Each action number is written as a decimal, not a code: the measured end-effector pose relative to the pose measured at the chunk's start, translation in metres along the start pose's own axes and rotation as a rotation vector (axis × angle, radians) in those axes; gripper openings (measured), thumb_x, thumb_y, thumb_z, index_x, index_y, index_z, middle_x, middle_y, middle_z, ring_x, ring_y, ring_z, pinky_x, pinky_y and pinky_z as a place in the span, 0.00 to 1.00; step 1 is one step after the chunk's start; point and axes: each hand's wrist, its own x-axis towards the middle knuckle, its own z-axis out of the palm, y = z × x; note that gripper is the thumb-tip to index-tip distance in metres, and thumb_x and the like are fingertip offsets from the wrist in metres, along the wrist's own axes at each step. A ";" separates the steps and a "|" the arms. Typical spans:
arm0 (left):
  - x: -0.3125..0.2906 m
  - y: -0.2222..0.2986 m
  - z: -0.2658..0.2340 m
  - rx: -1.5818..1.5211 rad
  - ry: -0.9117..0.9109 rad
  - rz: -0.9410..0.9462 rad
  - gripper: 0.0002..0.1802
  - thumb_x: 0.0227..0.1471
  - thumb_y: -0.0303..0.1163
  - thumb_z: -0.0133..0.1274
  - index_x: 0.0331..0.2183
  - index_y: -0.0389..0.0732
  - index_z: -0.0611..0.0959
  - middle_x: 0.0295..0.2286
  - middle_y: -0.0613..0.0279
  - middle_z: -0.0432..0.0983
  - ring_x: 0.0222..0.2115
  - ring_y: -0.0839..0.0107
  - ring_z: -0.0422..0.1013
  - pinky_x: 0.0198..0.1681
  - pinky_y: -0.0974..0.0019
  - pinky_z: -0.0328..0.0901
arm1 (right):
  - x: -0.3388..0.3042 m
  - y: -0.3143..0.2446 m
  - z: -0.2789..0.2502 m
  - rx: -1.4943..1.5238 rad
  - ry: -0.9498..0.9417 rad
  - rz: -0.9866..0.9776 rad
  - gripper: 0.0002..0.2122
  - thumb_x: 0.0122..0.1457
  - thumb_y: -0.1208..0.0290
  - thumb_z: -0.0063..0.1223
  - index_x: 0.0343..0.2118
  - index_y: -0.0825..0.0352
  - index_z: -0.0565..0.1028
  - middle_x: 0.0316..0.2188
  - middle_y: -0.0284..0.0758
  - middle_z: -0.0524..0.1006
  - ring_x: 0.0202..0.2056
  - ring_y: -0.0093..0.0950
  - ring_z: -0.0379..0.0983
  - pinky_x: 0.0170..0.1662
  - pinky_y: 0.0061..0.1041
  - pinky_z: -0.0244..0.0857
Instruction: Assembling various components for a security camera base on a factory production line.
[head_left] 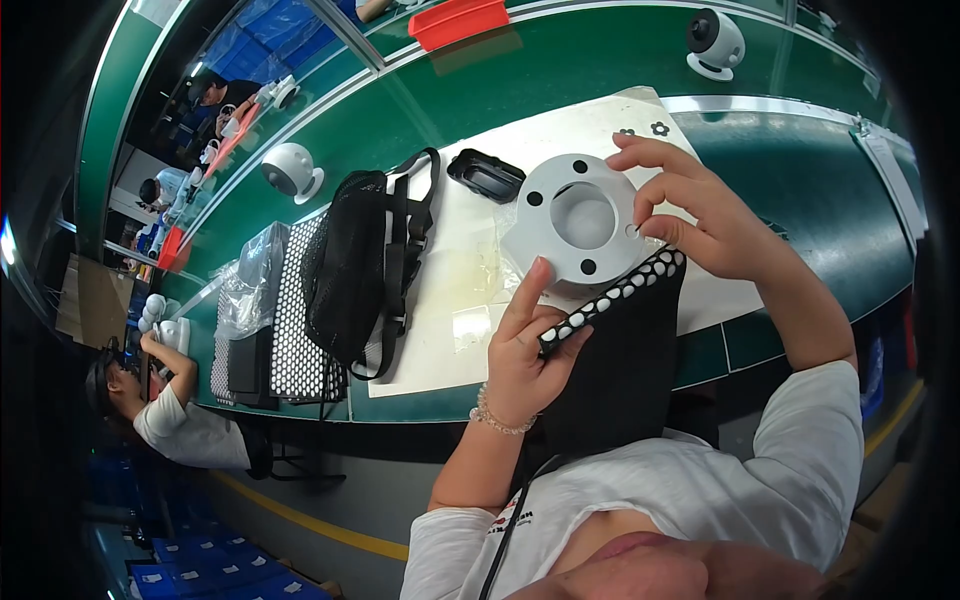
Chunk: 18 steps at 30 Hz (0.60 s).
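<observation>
A white ring-shaped part (545, 240) with a wide central opening and several dark round spots lies on the pale board. My left hand (530, 345) is closed around the edge of a black sheet with white dots (618, 297); its index finger rests against the ring's near rim. The sheet's plain black part hangs over the table's near edge. Over the ring's right side, my right hand (695, 215) has thumb and index finger pinched beside a pale round spot. Whatever lies between those fingertips is too small to make out.
Left of the ring are a black tray (486, 176), a black mesh bag with straps (345, 265), dotted sheets (297, 320) and clear plastic bags (252, 285). White cameras (290, 170) and a red bin (457, 22) stand farther back. Another person (180, 415) works at far left.
</observation>
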 end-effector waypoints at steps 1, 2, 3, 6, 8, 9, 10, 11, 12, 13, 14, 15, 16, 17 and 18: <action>0.000 0.000 0.000 0.000 0.000 0.000 0.16 0.34 0.16 0.58 0.28 0.34 0.70 0.50 0.41 0.56 0.28 0.70 0.71 0.34 0.71 0.66 | -0.001 0.000 0.002 0.000 0.000 0.001 0.03 0.48 0.80 0.47 0.28 0.67 0.69 0.48 0.36 0.63 0.55 0.37 0.51 0.52 0.31 0.53; -0.001 -0.001 0.000 -0.008 -0.008 -0.005 0.16 0.34 0.16 0.58 0.28 0.34 0.70 0.50 0.41 0.56 0.27 0.70 0.71 0.34 0.71 0.66 | -0.002 -0.001 0.004 0.046 0.006 0.053 0.03 0.49 0.79 0.47 0.27 0.67 0.70 0.49 0.36 0.63 0.56 0.37 0.51 0.53 0.32 0.50; -0.002 -0.002 0.000 -0.014 -0.018 -0.010 0.16 0.34 0.16 0.58 0.28 0.34 0.70 0.50 0.41 0.56 0.27 0.70 0.71 0.34 0.71 0.66 | -0.002 -0.002 0.006 0.093 0.013 0.106 0.02 0.49 0.77 0.48 0.27 0.67 0.70 0.49 0.36 0.63 0.56 0.37 0.50 0.54 0.32 0.48; -0.003 -0.002 0.000 -0.035 -0.003 -0.070 0.11 0.36 0.20 0.59 0.27 0.31 0.74 0.50 0.41 0.55 0.29 0.74 0.71 0.34 0.74 0.65 | -0.003 -0.008 0.005 -0.124 0.020 0.075 0.03 0.50 0.75 0.48 0.27 0.67 0.71 0.49 0.36 0.63 0.56 0.36 0.51 0.54 0.33 0.47; -0.002 -0.001 0.000 -0.027 -0.012 -0.055 0.13 0.35 0.18 0.58 0.27 0.32 0.72 0.50 0.41 0.56 0.28 0.72 0.71 0.34 0.72 0.65 | -0.005 -0.006 0.005 -0.123 0.025 0.065 0.03 0.49 0.75 0.49 0.28 0.66 0.72 0.49 0.36 0.64 0.56 0.36 0.51 0.54 0.33 0.47; -0.002 0.000 0.000 -0.018 -0.022 -0.038 0.15 0.34 0.16 0.57 0.28 0.34 0.70 0.50 0.41 0.56 0.27 0.70 0.71 0.35 0.70 0.66 | -0.007 -0.005 0.005 -0.123 0.031 0.055 0.04 0.49 0.74 0.49 0.29 0.66 0.72 0.49 0.35 0.64 0.55 0.35 0.51 0.55 0.33 0.46; -0.002 -0.001 -0.001 -0.017 -0.021 -0.038 0.15 0.34 0.16 0.57 0.28 0.34 0.70 0.50 0.41 0.56 0.27 0.70 0.71 0.35 0.70 0.66 | -0.007 -0.005 0.004 -0.122 0.031 0.054 0.04 0.49 0.74 0.49 0.29 0.66 0.72 0.49 0.35 0.64 0.55 0.35 0.51 0.55 0.33 0.46; -0.003 -0.001 -0.001 -0.022 -0.019 -0.037 0.15 0.34 0.16 0.57 0.28 0.34 0.70 0.50 0.41 0.56 0.27 0.69 0.71 0.36 0.70 0.65 | -0.008 -0.006 0.003 -0.189 0.035 -0.007 0.05 0.49 0.74 0.50 0.29 0.66 0.73 0.48 0.34 0.65 0.55 0.35 0.53 0.54 0.34 0.48; -0.003 -0.002 0.000 -0.029 -0.018 -0.036 0.15 0.34 0.16 0.57 0.28 0.34 0.70 0.50 0.40 0.56 0.27 0.69 0.72 0.37 0.69 0.65 | -0.009 -0.006 0.001 -0.258 0.040 -0.066 0.05 0.48 0.75 0.50 0.30 0.65 0.74 0.47 0.33 0.66 0.54 0.34 0.54 0.53 0.34 0.49; -0.003 -0.002 0.001 -0.030 -0.018 -0.037 0.15 0.34 0.16 0.57 0.28 0.34 0.70 0.50 0.40 0.56 0.27 0.69 0.72 0.37 0.69 0.65 | -0.010 -0.006 0.000 -0.258 0.039 -0.065 0.05 0.48 0.75 0.50 0.30 0.65 0.74 0.47 0.33 0.66 0.54 0.34 0.54 0.53 0.34 0.49; -0.003 -0.003 0.002 -0.035 -0.008 -0.031 0.15 0.34 0.16 0.57 0.27 0.34 0.70 0.50 0.40 0.57 0.28 0.68 0.72 0.38 0.69 0.65 | -0.011 -0.006 -0.002 -0.350 0.030 -0.125 0.05 0.47 0.75 0.50 0.29 0.65 0.74 0.46 0.32 0.67 0.53 0.34 0.56 0.52 0.34 0.50; -0.003 -0.003 0.002 -0.037 0.003 -0.024 0.15 0.34 0.16 0.58 0.27 0.34 0.70 0.49 0.40 0.57 0.29 0.68 0.72 0.38 0.68 0.64 | -0.011 -0.006 -0.002 -0.440 0.022 -0.188 0.05 0.47 0.75 0.50 0.29 0.65 0.74 0.45 0.31 0.69 0.52 0.33 0.57 0.51 0.34 0.52; -0.003 -0.003 0.001 -0.035 0.004 -0.025 0.15 0.34 0.16 0.58 0.27 0.34 0.70 0.49 0.40 0.57 0.29 0.68 0.72 0.38 0.68 0.64 | -0.011 -0.006 -0.002 -0.439 0.022 -0.189 0.05 0.47 0.75 0.50 0.29 0.65 0.74 0.45 0.31 0.69 0.52 0.33 0.57 0.51 0.34 0.52; -0.003 -0.003 0.000 -0.026 -0.008 -0.034 0.15 0.33 0.16 0.58 0.27 0.34 0.70 0.49 0.40 0.57 0.30 0.67 0.72 0.39 0.68 0.64 | -0.010 -0.006 -0.001 -0.502 0.008 -0.245 0.06 0.46 0.75 0.51 0.29 0.65 0.74 0.44 0.31 0.69 0.51 0.33 0.59 0.50 0.33 0.53; -0.003 -0.003 -0.001 -0.019 -0.019 -0.042 0.15 0.33 0.16 0.58 0.27 0.34 0.70 0.50 0.40 0.57 0.32 0.66 0.72 0.39 0.68 0.64 | -0.010 -0.006 -0.001 -0.566 -0.007 -0.301 0.06 0.46 0.74 0.51 0.29 0.64 0.74 0.42 0.31 0.70 0.50 0.33 0.60 0.49 0.33 0.54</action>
